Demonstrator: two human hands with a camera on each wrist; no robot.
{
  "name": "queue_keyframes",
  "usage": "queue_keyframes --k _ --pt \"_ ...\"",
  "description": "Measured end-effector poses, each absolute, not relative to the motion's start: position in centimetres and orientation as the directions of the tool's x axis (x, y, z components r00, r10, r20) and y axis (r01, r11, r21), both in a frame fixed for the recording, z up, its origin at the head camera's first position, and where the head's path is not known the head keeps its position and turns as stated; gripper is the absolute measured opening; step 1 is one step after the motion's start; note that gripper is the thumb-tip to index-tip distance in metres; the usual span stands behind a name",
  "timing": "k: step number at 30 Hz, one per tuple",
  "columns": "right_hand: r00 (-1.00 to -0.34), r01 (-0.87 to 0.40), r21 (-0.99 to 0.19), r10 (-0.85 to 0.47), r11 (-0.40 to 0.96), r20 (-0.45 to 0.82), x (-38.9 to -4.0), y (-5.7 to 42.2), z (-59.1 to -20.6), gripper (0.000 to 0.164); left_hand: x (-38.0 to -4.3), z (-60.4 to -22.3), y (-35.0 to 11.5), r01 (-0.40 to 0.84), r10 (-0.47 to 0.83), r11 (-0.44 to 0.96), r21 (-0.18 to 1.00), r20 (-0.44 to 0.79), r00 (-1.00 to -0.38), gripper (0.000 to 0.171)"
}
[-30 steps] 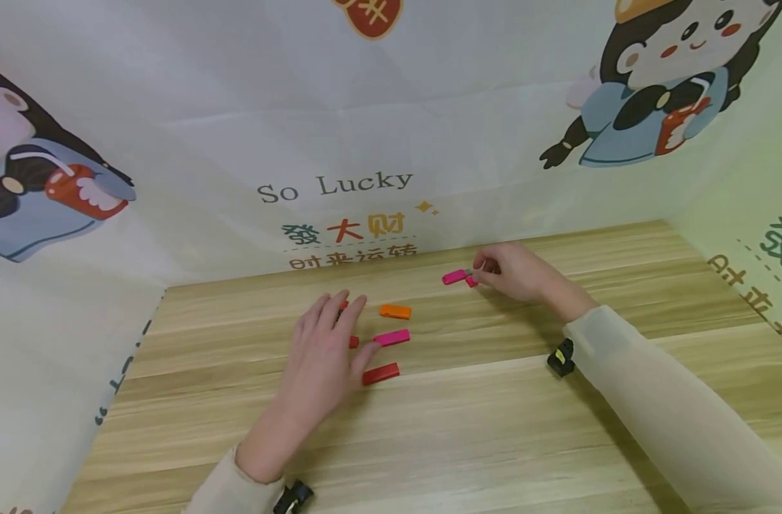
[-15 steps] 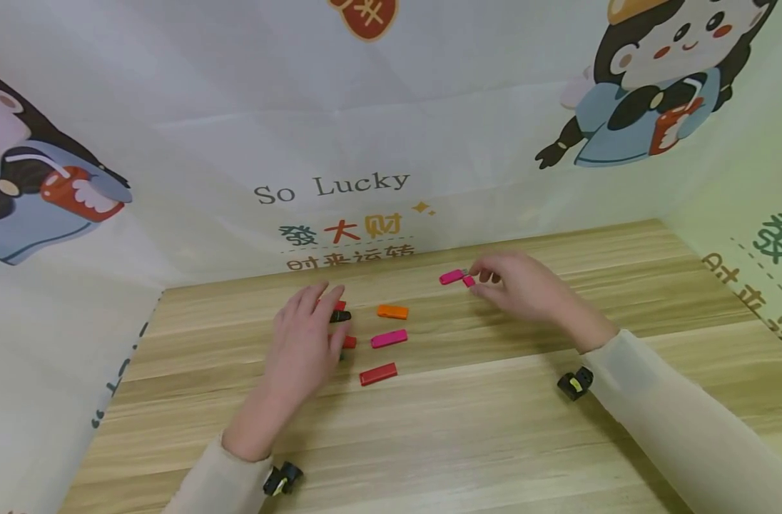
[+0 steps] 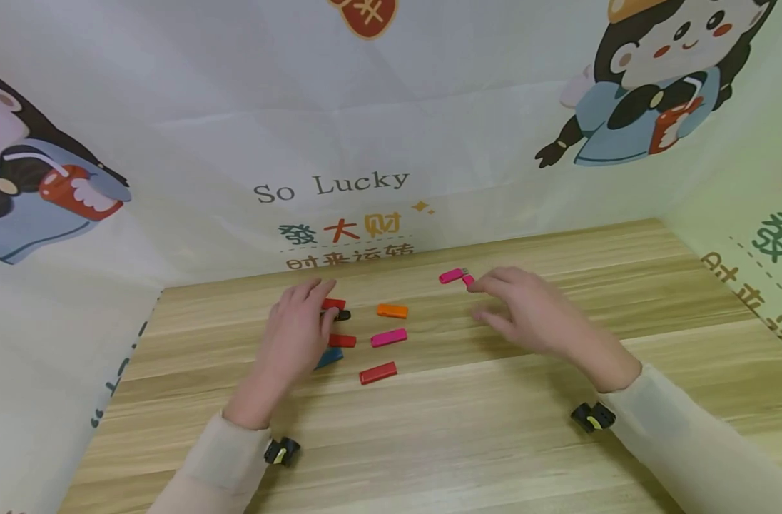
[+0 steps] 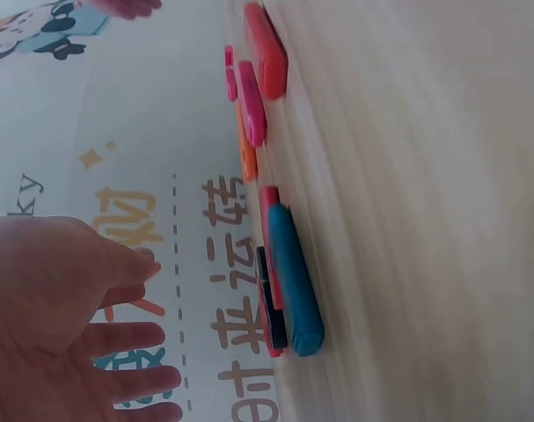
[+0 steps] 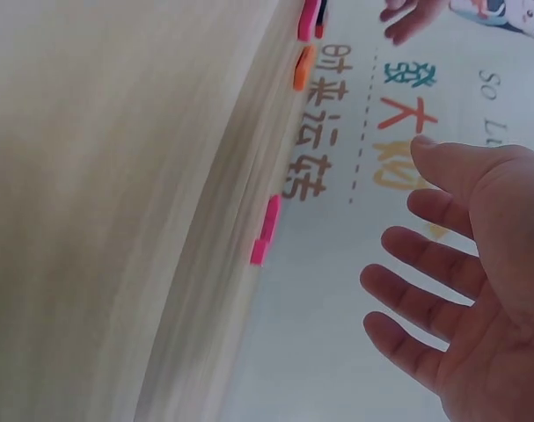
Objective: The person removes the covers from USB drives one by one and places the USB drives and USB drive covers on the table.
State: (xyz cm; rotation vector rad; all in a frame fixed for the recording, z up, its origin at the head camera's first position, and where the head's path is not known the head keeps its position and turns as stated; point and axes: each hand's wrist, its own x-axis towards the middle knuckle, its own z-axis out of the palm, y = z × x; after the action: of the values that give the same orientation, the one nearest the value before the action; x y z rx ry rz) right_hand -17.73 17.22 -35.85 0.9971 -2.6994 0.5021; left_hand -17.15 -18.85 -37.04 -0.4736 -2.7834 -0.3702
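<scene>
My right hand [image 3: 534, 314] hovers with its fingers spread, fingertips close to an uncapped pink USB stick [image 3: 451, 276] at the back of the table. The stick's metal plug shows, and its small pink cap [image 3: 469, 280] lies beside the plug. My left hand [image 3: 293, 335] is held above the left group of sticks, fingers extended and holding nothing. It partly covers a red stick [image 3: 335, 303], a black one [image 3: 344, 315], another red one [image 3: 344, 341] and a blue one [image 3: 329, 358]. In the left wrist view the blue stick [image 4: 296, 281] lies fully visible, clear of the hand.
Between the hands lie an orange stick [image 3: 392, 311], a second pink stick [image 3: 389, 338] and a red stick [image 3: 378, 373] nearer the front. The wooden table [image 3: 429, 442] meets a printed cloth wall [image 3: 224, 214] at the back and sides.
My right hand has drawn back toward the front right, away from the pink stick and cap, its fingers opening. My left hand has shifted left, uncovering the blue and black sticks.
</scene>
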Motion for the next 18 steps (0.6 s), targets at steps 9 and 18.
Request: queue_keyframes --k 9,18 --pt "-0.691 -0.704 -0.175 -0.607 0.688 0.391 -15.3 17.4 -36.7 0.038 -19.6 -37.4 -19.6 0.363 0.316 0.913 0.186 0.238 -0.918 0.036" --pt "-0.693 -0.705 -0.168 -0.619 0.689 0.369 -13.5 17.6 -37.0 0.041 -21.5 -37.5 -19.6 0.316 0.306 0.933 0.171 0.085 -0.948 0.035"
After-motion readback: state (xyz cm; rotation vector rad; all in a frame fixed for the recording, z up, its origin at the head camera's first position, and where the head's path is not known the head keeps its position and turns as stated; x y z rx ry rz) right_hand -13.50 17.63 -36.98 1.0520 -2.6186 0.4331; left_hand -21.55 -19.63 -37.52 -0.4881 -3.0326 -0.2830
